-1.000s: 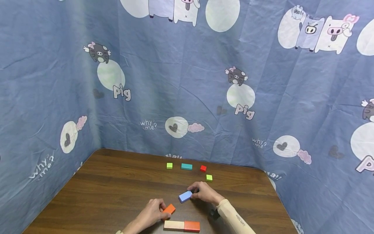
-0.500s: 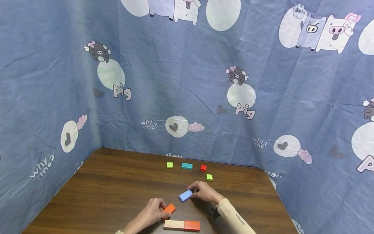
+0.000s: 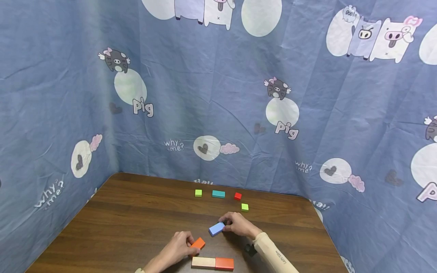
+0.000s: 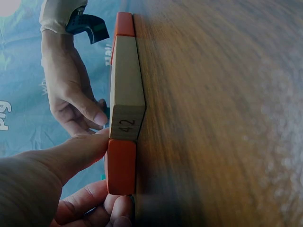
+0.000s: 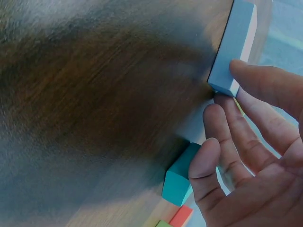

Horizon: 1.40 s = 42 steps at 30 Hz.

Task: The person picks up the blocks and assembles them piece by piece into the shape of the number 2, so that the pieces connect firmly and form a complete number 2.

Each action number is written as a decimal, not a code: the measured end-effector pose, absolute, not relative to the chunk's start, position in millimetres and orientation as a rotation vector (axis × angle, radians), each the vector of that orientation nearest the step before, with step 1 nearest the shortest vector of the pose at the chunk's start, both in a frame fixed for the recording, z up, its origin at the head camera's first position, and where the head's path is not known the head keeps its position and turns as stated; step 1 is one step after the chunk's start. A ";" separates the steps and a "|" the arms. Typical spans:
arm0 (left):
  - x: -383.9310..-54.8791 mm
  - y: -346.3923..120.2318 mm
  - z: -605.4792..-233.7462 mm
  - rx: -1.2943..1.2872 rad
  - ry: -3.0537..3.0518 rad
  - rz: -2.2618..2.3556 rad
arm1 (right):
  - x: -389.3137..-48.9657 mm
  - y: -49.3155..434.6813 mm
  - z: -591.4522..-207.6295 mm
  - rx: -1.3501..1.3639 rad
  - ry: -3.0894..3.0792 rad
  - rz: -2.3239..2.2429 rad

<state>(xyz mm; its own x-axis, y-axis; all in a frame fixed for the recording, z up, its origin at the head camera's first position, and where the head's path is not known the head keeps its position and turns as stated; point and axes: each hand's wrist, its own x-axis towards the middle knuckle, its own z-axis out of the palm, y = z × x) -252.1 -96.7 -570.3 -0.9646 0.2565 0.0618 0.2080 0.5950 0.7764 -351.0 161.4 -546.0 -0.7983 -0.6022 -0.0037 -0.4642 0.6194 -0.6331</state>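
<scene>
In the head view my left hand point(image 3: 178, 246) pinches an orange block point(image 3: 198, 243) between thumb and fingers, low over the brown table. The left wrist view shows the thumb and fingers on this orange block point(image 4: 121, 166). My right hand point(image 3: 239, 224) holds the right end of a light blue block point(image 3: 216, 229), farther back. In the right wrist view the thumb presses one side of the blue block point(image 5: 234, 47), with fingertips at its end. A plain wooden block point(image 3: 203, 262) and a red-orange block point(image 3: 224, 264) lie end to end near the front; "42" marks the wooden one.
On the table point(image 3: 136, 212), toward the back, are a green block point(image 3: 198, 193), a teal block point(image 3: 218, 194), a red block point(image 3: 238, 196) and another green block point(image 3: 244, 207). A patterned blue cloth point(image 3: 205, 94) hangs behind the table.
Both hands and the blocks they hold stay in place. Only the head view shifts very slightly.
</scene>
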 end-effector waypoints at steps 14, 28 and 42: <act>-251.9 -96.0 -571.0 0.433 2.779 1.352 | -348.9 154.3 -543.5 -0.948 2.615 -0.883; -250.8 -95.8 -569.4 0.454 2.769 1.363 | -343.6 146.2 -543.7 -0.919 2.593 -0.894; -250.3 -96.5 -570.3 0.461 2.774 1.368 | -339.6 139.5 -545.3 -0.972 2.546 -0.887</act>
